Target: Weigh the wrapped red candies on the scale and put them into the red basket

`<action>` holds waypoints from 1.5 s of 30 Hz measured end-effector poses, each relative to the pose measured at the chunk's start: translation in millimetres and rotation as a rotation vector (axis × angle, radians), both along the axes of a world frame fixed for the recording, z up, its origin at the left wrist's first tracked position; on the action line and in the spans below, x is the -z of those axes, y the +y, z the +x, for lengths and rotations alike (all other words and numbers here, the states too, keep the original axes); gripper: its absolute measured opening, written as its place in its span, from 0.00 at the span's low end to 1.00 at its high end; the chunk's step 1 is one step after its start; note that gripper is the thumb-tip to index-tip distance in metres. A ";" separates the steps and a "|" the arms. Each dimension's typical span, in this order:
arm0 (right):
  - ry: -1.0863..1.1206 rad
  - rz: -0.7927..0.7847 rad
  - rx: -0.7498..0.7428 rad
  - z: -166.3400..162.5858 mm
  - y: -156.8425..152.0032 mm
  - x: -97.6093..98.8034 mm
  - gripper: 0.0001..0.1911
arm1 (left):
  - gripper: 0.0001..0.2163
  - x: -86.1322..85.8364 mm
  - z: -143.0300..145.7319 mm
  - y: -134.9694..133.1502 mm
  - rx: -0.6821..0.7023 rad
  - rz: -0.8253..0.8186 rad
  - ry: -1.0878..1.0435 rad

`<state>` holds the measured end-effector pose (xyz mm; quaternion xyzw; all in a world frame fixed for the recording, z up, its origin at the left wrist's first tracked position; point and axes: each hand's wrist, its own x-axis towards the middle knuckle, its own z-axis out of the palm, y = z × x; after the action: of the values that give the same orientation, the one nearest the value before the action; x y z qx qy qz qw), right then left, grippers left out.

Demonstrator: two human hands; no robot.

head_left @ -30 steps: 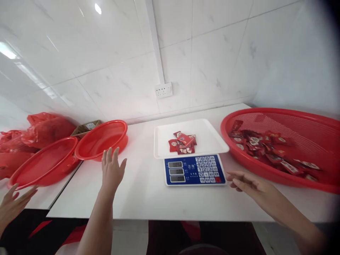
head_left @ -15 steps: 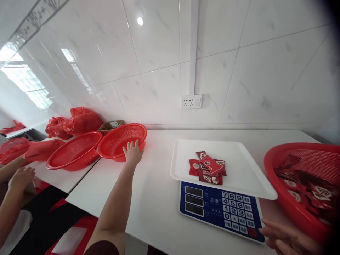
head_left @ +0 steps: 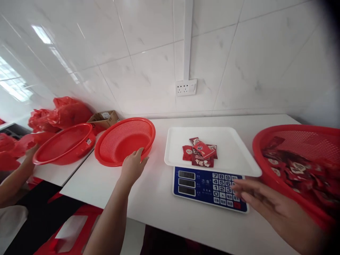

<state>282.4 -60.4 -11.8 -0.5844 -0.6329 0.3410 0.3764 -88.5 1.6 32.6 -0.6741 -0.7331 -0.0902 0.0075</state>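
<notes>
Fingers of left hand (head_left: 132, 166) clamp red basket (head_left: 118, 141) rim; right hand (head_left: 261, 200) splayed.

One red basket (head_left: 117, 141): round, shallow, finely perforated plastic, empty. It sits upright on the white counter (head_left: 159, 209), just left of the scale (head_left: 207, 186). Its near rim is gripped by the left hand (head_left: 132, 167), thumb over the edge. The scale lies flat on the counter, with a blue front panel, three dark displays and white number keys. A white tray (head_left: 233, 156) on top carries a small pile of red packets (head_left: 199, 153) near its middle. The right hand (head_left: 265, 202) is spread flat at the keypad's right corner; contact can't be told.
</notes>
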 end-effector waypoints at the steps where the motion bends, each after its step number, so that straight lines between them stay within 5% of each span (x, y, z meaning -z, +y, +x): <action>1: -0.007 -0.006 -0.007 -5.0 4.8 -8.2 0.20 | 0.20 0.9 3.9 -5.8 0.023 0.010 -0.007; 6: -0.276 0.232 0.001 -32.7 37.3 -31.0 0.17 | 0.19 2.2 18.1 -25.3 0.109 0.034 -0.034; 11: -0.459 0.453 -0.138 -51.4 70.7 -30.5 0.19 | 0.20 -0.3 22.8 -35.6 0.173 0.040 -0.074; 23: -0.529 0.401 -0.166 -40.7 74.6 -22.0 0.19 | 0.17 -0.1 26.9 -48.4 0.291 0.171 -0.122; 33: -0.413 0.378 0.016 -30.9 30.7 -34.4 0.17 | 0.14 -13.5 77.3 -14.9 0.583 0.119 -0.237; 39: -0.236 0.153 0.224 -3.4 -19.4 -4.0 0.15 | 0.14 -19.5 80.9 5.6 0.599 0.016 -0.361; 45: 0.122 -0.121 0.438 26.3 -25.3 44.6 0.14 | 0.14 -8.3 85.1 27.5 0.534 -0.087 -0.472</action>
<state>308.8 -85.7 -56.4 -0.7076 -0.4454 0.3233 0.4432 -3.4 29.2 40.9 -0.8022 -0.5158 -0.2110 -0.2145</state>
